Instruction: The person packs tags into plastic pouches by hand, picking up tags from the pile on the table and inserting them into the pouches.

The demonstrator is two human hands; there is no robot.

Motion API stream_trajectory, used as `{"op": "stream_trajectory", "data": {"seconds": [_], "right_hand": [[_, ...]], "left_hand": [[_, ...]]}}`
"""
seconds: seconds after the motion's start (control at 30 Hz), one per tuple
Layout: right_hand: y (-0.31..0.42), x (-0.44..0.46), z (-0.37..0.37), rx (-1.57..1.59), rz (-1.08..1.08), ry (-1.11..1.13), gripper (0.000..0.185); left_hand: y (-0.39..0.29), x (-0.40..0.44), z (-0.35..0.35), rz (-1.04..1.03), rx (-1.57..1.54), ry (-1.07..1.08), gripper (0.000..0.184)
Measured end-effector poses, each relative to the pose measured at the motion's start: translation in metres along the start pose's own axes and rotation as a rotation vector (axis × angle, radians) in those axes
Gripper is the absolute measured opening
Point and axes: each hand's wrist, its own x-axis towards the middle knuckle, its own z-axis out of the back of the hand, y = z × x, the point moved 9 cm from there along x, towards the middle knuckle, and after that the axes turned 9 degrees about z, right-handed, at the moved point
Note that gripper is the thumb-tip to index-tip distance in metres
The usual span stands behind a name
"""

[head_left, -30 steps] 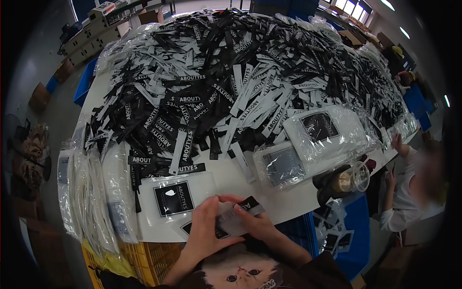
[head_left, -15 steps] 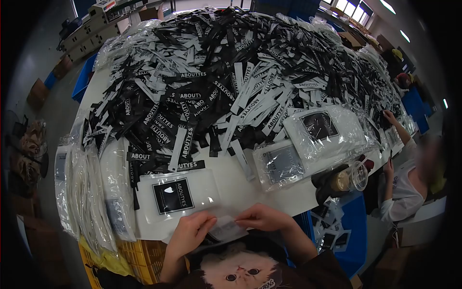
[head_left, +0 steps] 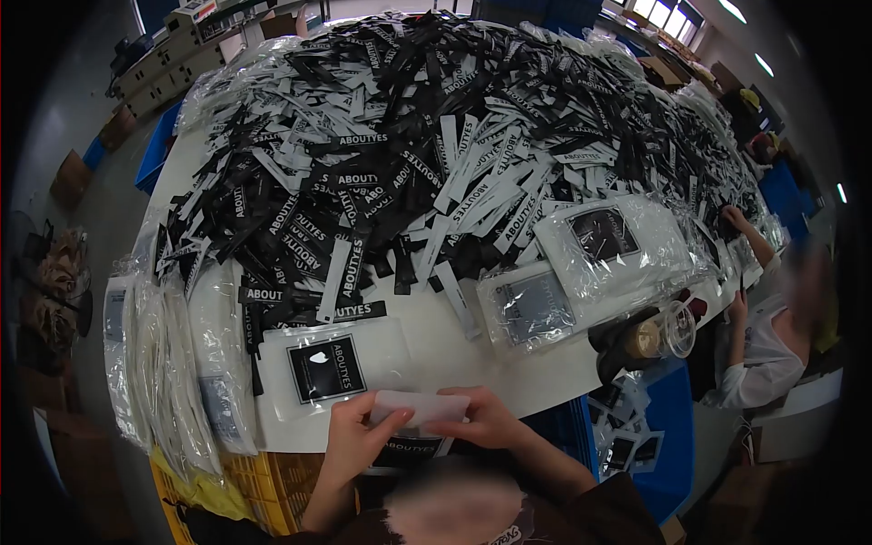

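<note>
At the table's near edge, both my hands hold a frosted white plastic bag (head_left: 420,405) whose upper part is bunched or folded over. A black printed panel on it, lettered ABOUTYES, shows below my fingers. My left hand (head_left: 357,434) pinches the left side, thumb in front. The right side is gripped by my right hand (head_left: 486,422), thumb also in front. Just beyond my left hand, a flat stack of similar bags (head_left: 391,350) with a black square label lies on the table (head_left: 445,363).
A big heap of black and white printed strips (head_left: 409,163) covers the table. Bundled clear packets (head_left: 173,363) hang at the left; wrapped packs (head_left: 613,245) lie right. A cup (head_left: 647,339) stands near a blue bin (head_left: 672,436). Another person (head_left: 763,345) works at the right.
My hands have brought the bag slightly up, and its white upper part now shows folded between them. My right hand has turned inward. The strips and stacks have stayed put.
</note>
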Motion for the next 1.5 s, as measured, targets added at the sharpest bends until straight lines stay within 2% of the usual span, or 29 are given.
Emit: {"op": "stream_trajectory", "data": {"seconds": [0.07,0.13,0.17,0.23,0.33,0.4,0.43,0.57,0.67,0.73,0.8,0.83,0.87,0.9,0.93,0.97,1.0,1.07,1.13,1.2,1.23,1.3,1.43,1.5], "right_hand": [[0.004,0.003,0.004,-0.021,0.018,-0.02,0.013],[0.008,0.005,0.005,-0.037,0.041,-0.026,0.012],[0.009,0.005,0.005,-0.024,0.044,-0.031,0.012],[0.008,0.006,0.004,-0.004,0.047,-0.033,0.011],[0.003,0.007,0.007,-0.026,-0.048,-0.076,0.011],[0.008,0.009,0.01,0.182,-0.074,-0.224,0.008],[0.008,0.008,0.011,0.18,-0.075,-0.224,0.008],[0.005,0.002,0.025,-0.024,-0.038,-0.242,0.01],[0.017,-0.025,0.07,-0.117,-0.064,-0.436,0.015],[0.069,-0.048,0.109,-0.334,-0.14,-0.448,0.018],[0.09,-0.089,0.127,-0.694,-0.387,-0.119,0.03],[0.103,-0.091,0.122,-0.699,-0.391,-0.12,0.03],[0.115,-0.094,0.121,-0.897,-0.444,-0.085,0.037],[0.122,-0.097,0.122,-1.092,-0.5,-0.047,0.044],[0.124,-0.085,0.115,-1.131,-0.382,-0.026,0.053],[0.121,-0.067,0.104,-1.046,-0.242,-0.017,0.049],[0.116,-0.044,0.094,-0.958,-0.1,-0.009,0.046],[0.073,0.002,0.087,-0.643,-0.156,-0.049,0.048],[0.042,0.048,0.087,-0.717,-0.087,-0.178,0.045],[0.03,0.083,0.081,-1.219,0.223,-0.301,0.038],[0.016,0.094,0.082,-1.212,0.232,-0.295,0.038],[-0.013,0.116,0.079,-1.625,0.113,-0.135,0.03],[-0.022,0.119,0.072,-1.614,0.281,-0.075,0.022],[-0.01,0.113,0.061,-1.448,0.472,-0.016,0.025]], "left_hand": [[-0.004,0.001,-0.001,-0.061,-0.104,0.036,0.018],[0.004,0.002,-0.004,0.004,-0.099,0.151,0.015],[0.003,0.003,-0.005,0.004,-0.096,0.146,0.015],[-0.01,0.0,-0.005,-0.135,-0.079,0.082,0.013],[-0.014,0.001,-0.005,-0.137,-0.11,0.044,0.015],[-0.008,0.002,-0.01,-0.092,-0.043,0.071,0.018],[-0.003,0.003,-0.014,-0.049,0.025,0.101,0.02],[-0.006,0.006,-0.019,-0.156,0.127,0.04,0.022],[-0.016,0.008,-0.022,-0.227,0.179,0.095,0.02],[-0.016,0.01,-0.003,-0.219,0.069,-0.074,0.018],[0.002,0.013,0.01,-0.159,0.125,-0.105,0.018],[0.005,0.012,0.018,-0.211,0.236,-0.189,0.022],[0.004,0.011,0.022,-0.263,0.344,-0.277,0.028],[0.005,0.014,0.02,-0.261,0.337,-0.273,0.028],[-0.002,0.014,0.013,-0.356,0.432,-0.274,0.036],[-0.009,0.012,0.006,-0.453,0.527,-0.276,0.044],[-0.006,0.013,0.002,-0.455,0.524,-0.276,0.044],[0.004,0.019,-0.007,-0.424,0.678,-0.293,0.052],[0.016,0.023,-0.006,-0.429,0.658,-0.303,0.052],[0.022,0.022,-0.001,-0.426,0.644,-0.311,0.052],[0.022,0.022,-0.002,-0.436,0.648,-0.312,0.051],[0.019,0.02,-0.003,-0.445,0.647,-0.316,0.048],[0.017,0.019,-0.003,-0.472,0.648,-0.32,0.047],[0.019,0.021,0.0,-0.441,0.573,-0.321,0.046]]}}
